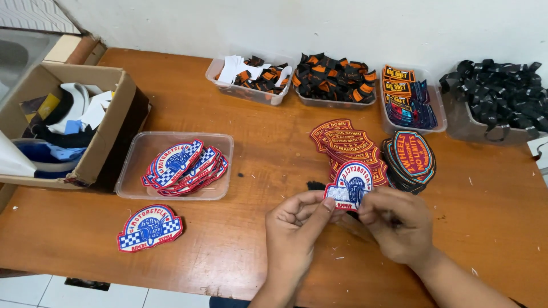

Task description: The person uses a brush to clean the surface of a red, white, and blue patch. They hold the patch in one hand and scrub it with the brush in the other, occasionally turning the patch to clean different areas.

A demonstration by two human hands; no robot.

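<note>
Between both hands' fingertips [327, 206], patch [349, 185]

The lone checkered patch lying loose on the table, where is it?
In the head view, the lone checkered patch lies front-left on the wooden table, just below the clear tray of matching patches.

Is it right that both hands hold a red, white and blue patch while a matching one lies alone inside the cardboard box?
Not quite. The head view shows the lone matching patch lying on the wooden table, outside the cardboard box. Both hands, left and right, do hold the red, white and blue patch.
</note>
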